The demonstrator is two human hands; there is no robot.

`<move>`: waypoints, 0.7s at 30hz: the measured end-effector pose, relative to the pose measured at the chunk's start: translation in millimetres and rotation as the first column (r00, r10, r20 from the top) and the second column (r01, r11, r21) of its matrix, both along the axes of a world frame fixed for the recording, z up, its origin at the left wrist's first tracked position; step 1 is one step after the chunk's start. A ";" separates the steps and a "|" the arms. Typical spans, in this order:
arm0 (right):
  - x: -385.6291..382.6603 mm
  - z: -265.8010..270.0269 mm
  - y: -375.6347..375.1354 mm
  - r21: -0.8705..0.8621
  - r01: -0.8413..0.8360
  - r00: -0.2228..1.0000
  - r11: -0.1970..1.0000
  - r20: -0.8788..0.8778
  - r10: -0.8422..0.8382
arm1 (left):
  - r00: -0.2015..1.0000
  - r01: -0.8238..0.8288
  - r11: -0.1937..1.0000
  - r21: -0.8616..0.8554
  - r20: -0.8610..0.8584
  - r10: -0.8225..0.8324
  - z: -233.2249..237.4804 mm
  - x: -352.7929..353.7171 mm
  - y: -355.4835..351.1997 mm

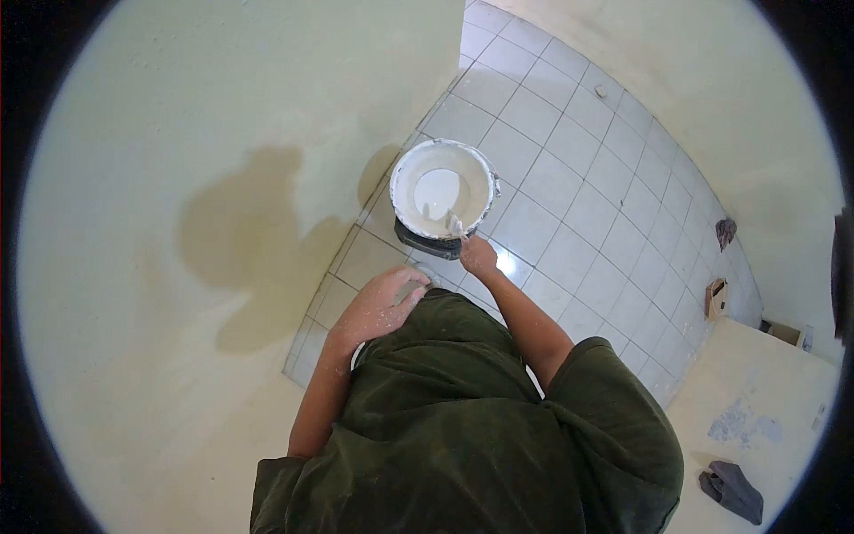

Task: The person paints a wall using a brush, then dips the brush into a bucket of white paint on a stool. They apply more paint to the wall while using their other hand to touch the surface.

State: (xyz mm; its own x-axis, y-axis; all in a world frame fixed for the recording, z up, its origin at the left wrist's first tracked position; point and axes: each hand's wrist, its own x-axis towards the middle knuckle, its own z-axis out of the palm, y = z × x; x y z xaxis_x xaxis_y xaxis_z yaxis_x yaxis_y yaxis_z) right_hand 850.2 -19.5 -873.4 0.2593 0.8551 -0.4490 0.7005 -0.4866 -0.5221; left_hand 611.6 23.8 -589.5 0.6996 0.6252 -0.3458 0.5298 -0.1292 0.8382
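Note:
A round white bucket (405, 189) with a paint-smeared rim stands in front of me, with white paint (436, 191) at its bottom. At its near right rim, my right hand (479, 255) is closed round the handle of what looks like a paintbrush (455, 222). The brush is coated white and reaches over the rim into the bucket. My left hand (389, 301), speckled with white, hovers by my shirt to the left, fingers loosely bent and apart, with nothing seen in it. A dark support (425, 240) shows under the bucket's near side.
A pale wall (160, 160) rises close on the left, another at the right. White floor tiles (569, 169) spread between them. Along the right lie a dark crumpled cloth (726, 233), a tan box-like object (716, 298) and a dark grey cloth (733, 492).

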 end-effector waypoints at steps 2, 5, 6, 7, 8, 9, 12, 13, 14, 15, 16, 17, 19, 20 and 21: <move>0.4 -2.2 -1.1 -0.015 -0.005 1.000 1.000 0.018 0.005 | 1.000 0.003 1.000 0.004 0.006 -0.003 1.6 0.8 0.1; -3.0 0.7 -4.3 -0.005 0.008 1.000 1.000 0.022 -0.008 | 1.000 -0.001 1.000 0.014 0.007 0.001 -0.2 -0.9 -1.0; -1.7 -3.9 -5.8 -0.002 -0.026 0.999 1.000 0.033 0.026 | 1.000 -0.004 1.000 0.016 0.007 0.004 -1.3 -1.2 -1.9; -0.7 -8.5 -7.3 0.001 -0.061 0.997 0.998 0.044 0.061 | 1.000 -0.003 1.000 0.016 0.007 0.003 -1.6 -1.3 -2.7; -0.2 -13.0 -8.5 -0.001 -0.045 0.998 0.999 0.043 0.045 | 1.000 -0.002 1.000 0.017 0.006 0.002 -1.8 -1.4 -2.9; -0.8 -10.1 -7.8 -0.003 -0.030 0.999 1.000 0.041 0.030 | 1.000 -0.002 1.000 0.018 0.005 0.002 -1.6 -1.5 -3.0; -3.4 -3.2 -6.1 -0.052 -0.012 0.999 0.999 0.051 0.015 | 1.000 0.000 1.000 0.022 0.014 0.000 -3.1 -2.8 -3.1; -3.4 -1.0 -5.6 -0.076 -0.010 0.998 0.997 0.057 0.014 | 1.000 -0.002 1.000 0.029 0.018 0.002 -4.2 -3.0 -3.5; -3.0 1.1 -4.5 -0.083 -0.014 0.998 0.996 0.060 0.020 | 1.000 -0.004 0.999 0.037 0.022 0.003 -5.8 -3.2 -3.7; -2.7 2.7 -3.7 -0.090 -0.019 0.998 0.996 0.063 0.025 | 1.000 -0.005 0.999 0.045 0.026 0.004 -6.8 -3.3 -3.8; -2.2 4.4 -3.3 -0.097 -0.023 0.997 0.995 0.065 0.030 | 1.000 -0.005 0.999 0.045 0.026 0.004 -6.5 -2.9 -3.9; -1.8 6.2 -4.0 -0.113 -0.025 0.998 0.993 0.057 0.031 | 1.000 -0.005 0.999 0.046 0.026 0.003 -5.9 -2.5 -3.9; -0.9 8.4 -5.5 -0.144 -0.029 0.999 0.989 0.041 0.035 | 1.000 -0.005 0.999 0.037 0.021 0.004 -4.8 -2.0 -3.4; -1.0 9.3 -4.4 -0.132 -0.022 0.998 0.991 0.056 0.030 | 1.000 -0.005 1.000 0.028 0.015 0.005 -4.3 -1.9 -2.5; -1.7 9.5 -3.9 -0.121 -0.015 0.997 0.993 0.069 0.024 | 1.000 -0.005 1.000 0.019 0.008 0.005 -4.0 -2.1 -2.3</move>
State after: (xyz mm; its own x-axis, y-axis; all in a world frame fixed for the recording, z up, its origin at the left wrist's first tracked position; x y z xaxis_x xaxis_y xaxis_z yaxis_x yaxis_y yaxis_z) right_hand 848.4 -23.4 -863.9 0.2776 0.8010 -0.5304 0.7432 -0.5289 -0.4098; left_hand 609.6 21.5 -593.5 0.6990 0.6355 -0.3280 0.5239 -0.1427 0.8398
